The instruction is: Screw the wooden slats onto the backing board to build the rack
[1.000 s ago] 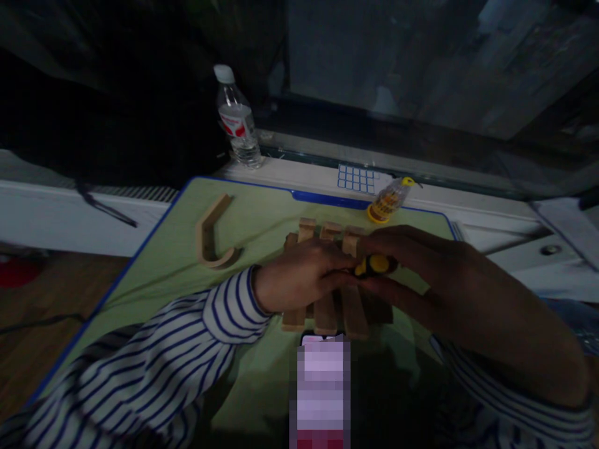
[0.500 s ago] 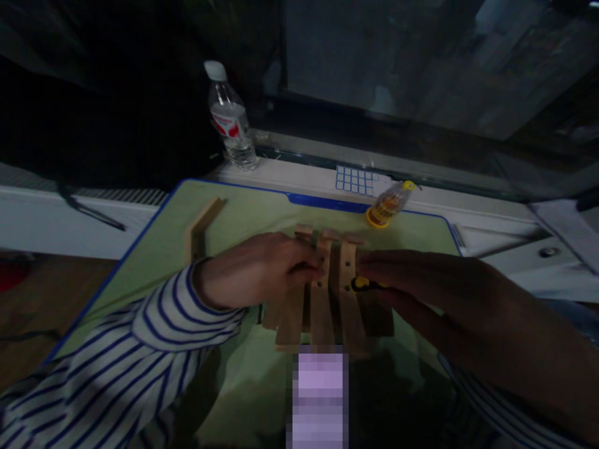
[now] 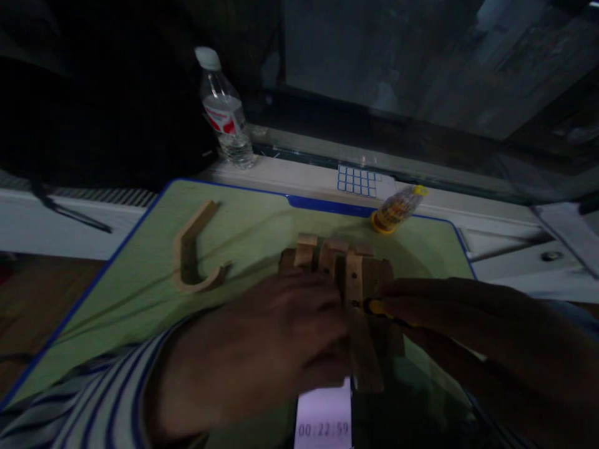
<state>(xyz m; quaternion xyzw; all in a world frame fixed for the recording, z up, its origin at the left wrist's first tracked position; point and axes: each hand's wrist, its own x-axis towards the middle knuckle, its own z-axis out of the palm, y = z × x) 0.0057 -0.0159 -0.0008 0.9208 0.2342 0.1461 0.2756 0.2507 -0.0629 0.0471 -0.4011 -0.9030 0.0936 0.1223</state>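
Note:
A wooden slatted piece (image 3: 360,293) made of several parallel strips lies on the green mat (image 3: 262,218). My left hand (image 3: 262,349) rests on top of its left strips, fingers bent and pressing down; much of the wood is hidden under it. My right hand (image 3: 468,337) comes in from the right, fingers pinched round a small screwdriver with a yellow and black handle (image 3: 377,307), whose tip meets the side of the right strip. Both wrists wear striped sleeves.
A curved J-shaped wooden part (image 3: 191,252) lies on the mat at the left. A water bottle (image 3: 223,112), a blue grid card (image 3: 358,181) and a tipped clear case of screwdriver bits (image 3: 397,209) sit on the white ledge. A lit phone (image 3: 322,418) lies at the mat's near edge.
My left hand has spread over the left strips and looms closer. My right hand with the screwdriver has dropped lower and to the right, to the side of the right strip. The view has shifted closer.

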